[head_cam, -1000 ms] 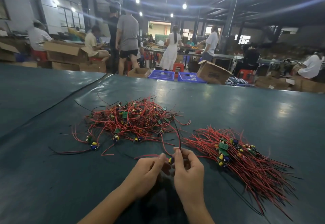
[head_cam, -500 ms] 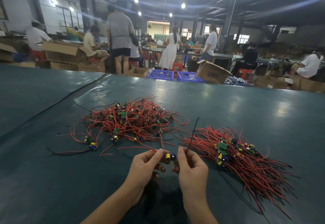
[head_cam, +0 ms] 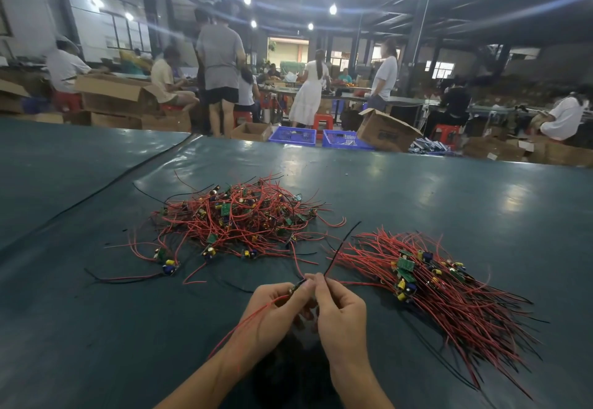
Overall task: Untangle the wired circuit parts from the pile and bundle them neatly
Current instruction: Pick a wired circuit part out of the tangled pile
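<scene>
Wired part (head_cam: 296, 286) turned between left hand (head_cam: 272, 310) and right hand (head_cam: 340, 309), pile (head_cam: 237, 216) just beyond

The dark green surface (head_cam: 417, 197) wears a smooth, faintly glossy sheet with pale reflections. The tangled pile of red and black wires (head_cam: 237, 216) and the straightened red wire bundle (head_cam: 449, 299) show smooth plastic sheathing. Brown cardboard boxes (head_cam: 385, 134) look matt; blue lattice crates (head_cam: 293, 136) look plastic.

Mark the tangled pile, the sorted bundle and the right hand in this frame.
tangled pile (head_cam: 237, 219), head view, middle of the red wire heap.
sorted bundle (head_cam: 449, 296), head view, red wires beside its boards.
right hand (head_cam: 341, 309), head view, back of the hand.
</scene>
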`<state>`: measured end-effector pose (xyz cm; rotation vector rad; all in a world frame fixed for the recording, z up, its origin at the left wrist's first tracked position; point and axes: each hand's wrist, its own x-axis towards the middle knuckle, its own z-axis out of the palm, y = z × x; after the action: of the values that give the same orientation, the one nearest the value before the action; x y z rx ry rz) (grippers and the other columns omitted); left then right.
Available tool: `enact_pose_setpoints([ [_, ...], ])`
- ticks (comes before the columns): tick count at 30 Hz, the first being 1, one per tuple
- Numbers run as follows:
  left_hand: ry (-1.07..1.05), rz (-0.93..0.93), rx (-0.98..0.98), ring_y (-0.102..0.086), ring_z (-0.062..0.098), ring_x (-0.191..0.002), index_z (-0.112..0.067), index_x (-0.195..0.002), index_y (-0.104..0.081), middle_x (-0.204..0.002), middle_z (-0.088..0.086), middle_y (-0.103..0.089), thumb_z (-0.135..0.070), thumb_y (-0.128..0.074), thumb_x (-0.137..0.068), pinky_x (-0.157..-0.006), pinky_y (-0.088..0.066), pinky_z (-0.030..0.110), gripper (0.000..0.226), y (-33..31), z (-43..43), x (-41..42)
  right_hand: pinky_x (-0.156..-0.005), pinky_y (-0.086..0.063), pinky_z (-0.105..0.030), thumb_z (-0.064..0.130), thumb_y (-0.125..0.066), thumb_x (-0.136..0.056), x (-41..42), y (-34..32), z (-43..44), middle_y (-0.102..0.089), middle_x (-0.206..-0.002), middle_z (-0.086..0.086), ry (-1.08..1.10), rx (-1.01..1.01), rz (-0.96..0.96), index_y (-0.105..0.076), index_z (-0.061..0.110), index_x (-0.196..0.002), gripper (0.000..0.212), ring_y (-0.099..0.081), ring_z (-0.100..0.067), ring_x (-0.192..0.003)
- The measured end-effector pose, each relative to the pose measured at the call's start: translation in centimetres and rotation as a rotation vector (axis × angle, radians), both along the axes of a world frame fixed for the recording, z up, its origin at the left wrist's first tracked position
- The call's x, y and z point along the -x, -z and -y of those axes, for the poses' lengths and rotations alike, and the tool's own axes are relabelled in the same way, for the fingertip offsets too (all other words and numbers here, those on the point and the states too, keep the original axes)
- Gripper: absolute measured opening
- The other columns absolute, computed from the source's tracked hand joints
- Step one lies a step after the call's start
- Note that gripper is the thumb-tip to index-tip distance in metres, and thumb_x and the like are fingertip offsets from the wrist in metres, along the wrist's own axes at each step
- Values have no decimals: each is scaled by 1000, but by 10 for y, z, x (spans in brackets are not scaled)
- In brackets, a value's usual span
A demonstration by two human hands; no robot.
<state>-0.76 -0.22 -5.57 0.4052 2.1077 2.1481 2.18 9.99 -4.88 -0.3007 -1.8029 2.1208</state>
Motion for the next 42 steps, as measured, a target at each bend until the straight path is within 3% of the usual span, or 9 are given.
enact_pose_setpoints([
  [3,-17,-3,-52,-62,15,-56,4,-73,-70,-62,9,-67,-41,-61,-82,-54,-47,20,47,0,0,1,-61,-57,-29,21,-58,-97,2,0,-3,-73,-68,-2,3,77,75,-79,26,-72,33,-69,-19,-64],
  [7,18,-70,-22,-57,13,-49,-6,-56,-69,-52,9,-60,-40,-62,-86,-52,-44,17,45,-1,5,2,-39,-35,-21,20,-59,-97,13,0,-19,-39,-49,4,119,253,171,-78,14,-73,31,-36,-7,-41],
  [12,20,-98,-46,-54,14,-44,-11,-51,-67,-49,9,-54,-41,-64,-80,-48,-44,19,42,-5,9,5,-34,-29,-19,19,-54,-100,20,-3,-52,-39,-52,8,247,483,119,-72,11,-84,26,-27,-5,-37],
  [17,28,-75,-41,-55,15,-51,-12,-58,-69,-55,9,-61,-48,-64,-88,-52,-43,21,47,-4,12,4,-35,-29,-18,31,-63,-94,17,0,-42,-45,-59,7,255,374,107,-76,14,-78,26,-29,-3,-38],
  [20,16,-45,-34,-55,13,-51,-9,-61,-71,-56,7,-64,-43,-60,-82,-51,-43,19,41,-4,10,5,-47,-43,-24,37,-72,-85,11,3,-17,-56,-55,5,67,177,139,-72,12,-62,34,-47,-11,-45],
  [24,24,-33,-39,-58,9,-55,-2,-67,-70,-58,0,-63,-41,-62,-80,-53,-44,17,42,-4,9,5,-66,-59,-29,27,-66,-92,4,2,6,-75,-69,-4,-41,26,62,-78,21,-66,29,-71,-19,-66],
  [28,93,-80,13,-57,9,-51,-14,-53,-65,-53,-1,-60,-38,-64,-88,-53,-44,16,42,-5,10,2,-64,-52,-32,23,-66,-92,6,1,4,-68,-58,-1,47,118,124,-78,19,-63,32,-62,-15,-59],
  [33,107,-118,22,-55,14,-46,6,-54,-60,-50,2,-59,-43,-65,-79,-52,-45,20,54,-10,13,3,-34,-31,-18,24,-66,-93,14,-7,-38,-41,-47,7,271,376,175,-76,11,-79,21,-31,-3,-36],
  [42,-143,62,-65,-59,13,-52,-11,-63,-74,-66,10,-71,-56,-64,-73,-50,-45,20,47,-13,19,10,-36,-24,-17,24,-63,-94,11,-6,-40,-41,-52,9,258,376,-37,-78,15,-70,30,-25,-3,-40],
])
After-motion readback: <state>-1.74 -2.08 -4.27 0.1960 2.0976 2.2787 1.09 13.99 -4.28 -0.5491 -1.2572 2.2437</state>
